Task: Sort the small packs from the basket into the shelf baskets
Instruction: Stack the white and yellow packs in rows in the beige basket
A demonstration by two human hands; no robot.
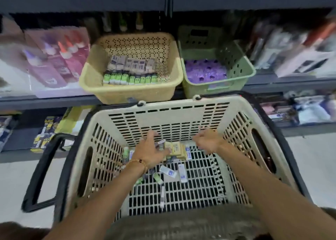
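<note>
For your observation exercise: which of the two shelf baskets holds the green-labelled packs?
The yellow shelf basket, left of the green basket; green-labelled packs line its front, while the green one holds purple items.

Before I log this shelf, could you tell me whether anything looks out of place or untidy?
Only mildly: the packs in the big basket lie jumbled at all angles, whereas those in the yellow basket stand in neat rows. Nothing looks spilled or damaged.

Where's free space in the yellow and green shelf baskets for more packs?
Yellow basket: bare floor right of the green packs and the tan packs, plus a strip behind the tan row. Its front-left is crowded. Green basket: purple items cover the floor, so no bare patch shows.
</note>
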